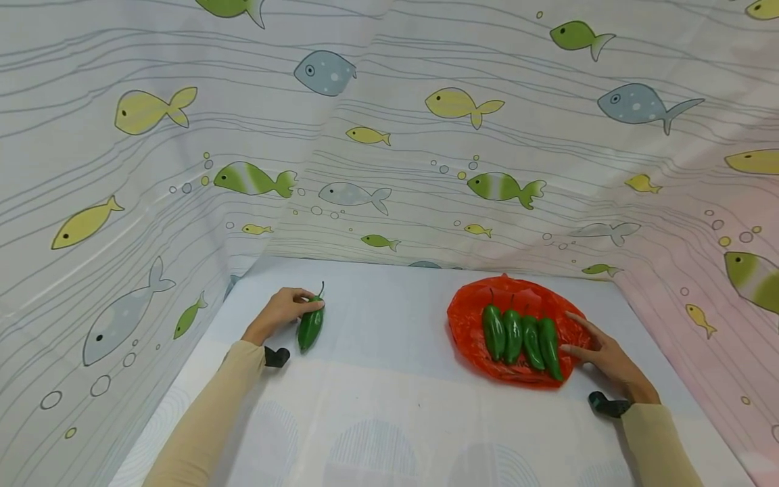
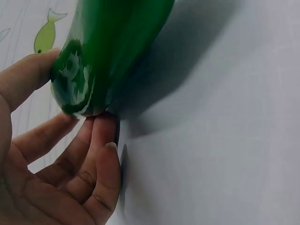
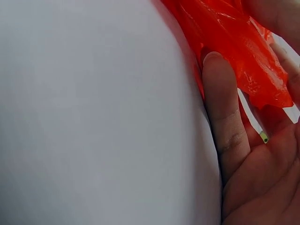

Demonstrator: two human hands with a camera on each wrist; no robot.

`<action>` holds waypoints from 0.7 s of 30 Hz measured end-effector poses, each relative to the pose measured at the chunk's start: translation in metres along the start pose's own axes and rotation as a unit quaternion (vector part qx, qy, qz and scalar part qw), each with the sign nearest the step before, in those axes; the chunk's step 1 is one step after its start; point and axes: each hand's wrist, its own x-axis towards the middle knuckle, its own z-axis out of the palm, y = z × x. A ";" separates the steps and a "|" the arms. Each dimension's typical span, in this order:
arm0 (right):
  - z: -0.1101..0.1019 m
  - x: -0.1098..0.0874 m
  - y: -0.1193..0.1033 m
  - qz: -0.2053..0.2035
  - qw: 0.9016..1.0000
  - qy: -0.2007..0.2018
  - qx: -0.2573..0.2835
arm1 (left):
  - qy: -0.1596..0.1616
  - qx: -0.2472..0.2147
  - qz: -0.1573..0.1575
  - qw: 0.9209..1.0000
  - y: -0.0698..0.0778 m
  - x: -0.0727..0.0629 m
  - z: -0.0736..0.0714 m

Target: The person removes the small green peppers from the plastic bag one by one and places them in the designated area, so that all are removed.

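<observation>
On the left of the table my left hand [image 1: 287, 308] pinches a green chili pepper [image 1: 311, 329] near its stem end, thumb on one side and fingertips on the other. The left wrist view shows the glossy pepper [image 2: 110, 42] large, its rounded end between thumb and fingers. To the right, a red plastic bag [image 1: 465, 318] lies spread flat with several green chili peppers [image 1: 513, 336] side by side on it, stems pointing away. My right hand [image 1: 611, 358] rests at the bag's right edge, fingers spread, thumb beside the rightmost pepper. Up close, its thumb touches the red plastic [image 3: 253, 61].
The white table [image 1: 389, 318] has a faint pattern toward the front. A fish-print sheet [image 1: 389, 162] hangs around the back and both sides. Dark wrist devices [image 1: 608, 404] sit under both wrists.
</observation>
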 end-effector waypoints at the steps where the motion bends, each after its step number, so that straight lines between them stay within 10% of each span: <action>1: 0.000 0.000 -0.001 0.001 1.000 0.000 -0.001 | -0.001 0.001 -0.002 1.000 0.000 0.000 0.000; 21: 0.000 -0.001 0.002 0.000 1.000 0.004 -0.005 | -0.031 -0.010 0.008 0.999 -0.002 -0.002 -0.004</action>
